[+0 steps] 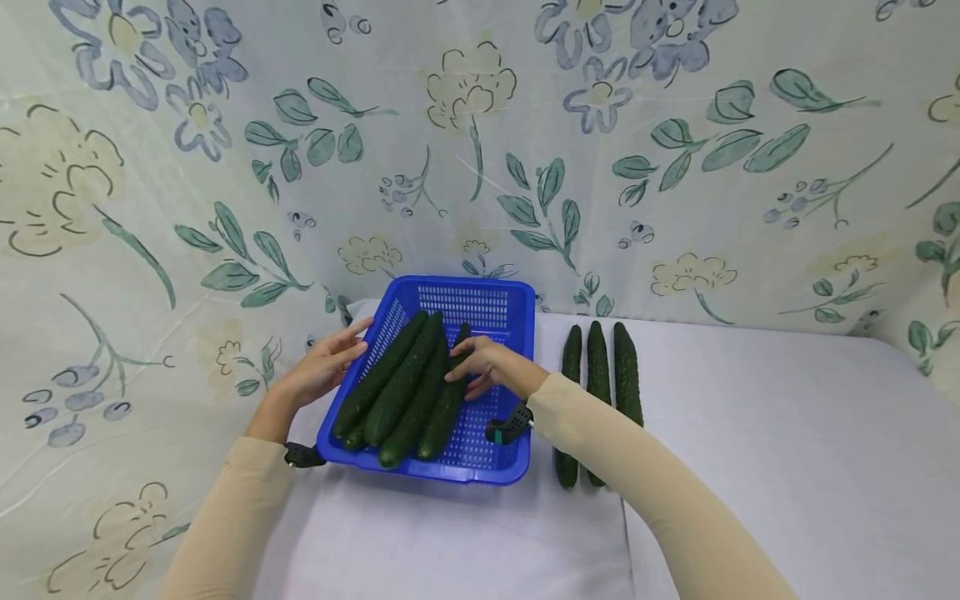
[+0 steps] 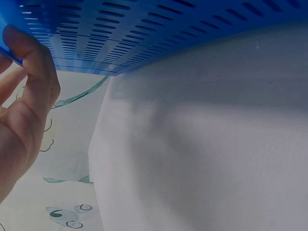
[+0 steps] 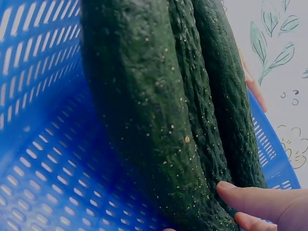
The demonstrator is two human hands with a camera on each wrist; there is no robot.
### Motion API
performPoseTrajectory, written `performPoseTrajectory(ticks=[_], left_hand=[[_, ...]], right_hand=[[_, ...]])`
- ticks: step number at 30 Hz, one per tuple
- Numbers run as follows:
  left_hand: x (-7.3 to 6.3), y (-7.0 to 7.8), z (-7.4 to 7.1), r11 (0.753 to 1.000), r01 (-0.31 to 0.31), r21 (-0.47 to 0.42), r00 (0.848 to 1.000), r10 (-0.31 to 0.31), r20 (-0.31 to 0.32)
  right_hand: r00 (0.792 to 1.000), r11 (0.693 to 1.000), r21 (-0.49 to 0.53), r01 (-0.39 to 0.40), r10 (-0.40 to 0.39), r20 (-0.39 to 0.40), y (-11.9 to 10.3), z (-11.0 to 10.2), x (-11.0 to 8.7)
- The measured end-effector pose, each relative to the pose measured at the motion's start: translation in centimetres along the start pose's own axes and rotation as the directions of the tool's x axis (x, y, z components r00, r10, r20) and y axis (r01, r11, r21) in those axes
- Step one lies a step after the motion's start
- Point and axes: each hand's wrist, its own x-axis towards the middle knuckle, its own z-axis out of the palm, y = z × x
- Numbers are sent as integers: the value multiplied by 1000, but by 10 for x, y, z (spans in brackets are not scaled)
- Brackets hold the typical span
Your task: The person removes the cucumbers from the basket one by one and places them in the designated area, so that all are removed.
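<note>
A blue slotted plastic basket (image 1: 480, 454) holds several long dark green cucumbers (image 1: 397, 392), heaped toward its left side. At the basket's left rim is my left hand (image 1: 321, 371), gripping the edge with thumb and fingers; the left wrist view shows a bent finger hooked at that rim. My right hand (image 1: 497, 367) reaches inside and holds the rightmost cucumber (image 1: 442, 421) by its upper part. Close up in the right wrist view, the thumb (image 3: 248, 196) presses the bumpy cucumber skin (image 3: 139, 115), with most of the other fingers hidden behind it.
Just right of the basket, three cucumbers (image 1: 627, 375) lie side by side on the white-covered table (image 1: 750, 433), partly under my right forearm. A floral cloth (image 1: 465, 167) hangs behind and along the left. Black straps (image 1: 510, 423) circle both wrists.
</note>
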Motion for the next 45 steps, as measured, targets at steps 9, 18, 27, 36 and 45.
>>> performPoseTrajectory(ticks=[9,18,27,36,45], left_hand=[[0,-1,0,1000,1,0,1000,-1,-8],[0,0,0,1000,3,8,1000,-3,-20],[1,-1,-1,1000,6,30,1000,-5,-27],[2,-3,-1,999,11,37,999,-10,-31],[1,-2,0,1000,-13,25,1000,14,-13]], right_hand=[[998,1000,9,-25,25,55,2,2,2],[998,1000,1,-13,13,67,2,3,3],[998,1000,15,-15,14,62,2,2,4],[997,999,45,-24,20,80,-1,-1,1],[995,998,54,-20,14,95,-6,-7,-2]])
